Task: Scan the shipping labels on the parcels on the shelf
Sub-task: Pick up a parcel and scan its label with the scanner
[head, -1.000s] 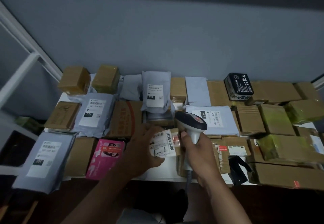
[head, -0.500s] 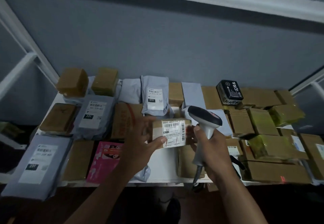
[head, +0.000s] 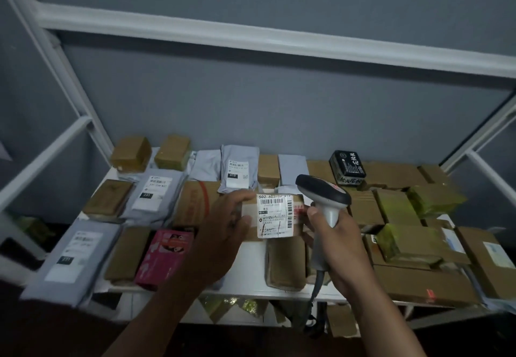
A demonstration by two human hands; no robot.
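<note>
Shelf (head: pixel 251 266): sitting packed with parcels, white deck showing at the front middle; more of the upper rail is showing than half a second ago.
Left hand (head: pixel 223 233): gripping the small brown parcel (head: pixel 297 214), fingers curled round its left end, holding it up above the shelf, higher and squarer to us than a moment ago.
Right hand (head: pixel 339 247): wrapping tight round the scanner (head: pixel 324 205) handle, head hanging just right of the parcel.
Shipping label (head: pixel 275 215): facing the camera; barcode readable, smaller print probably too blurred.
</note>
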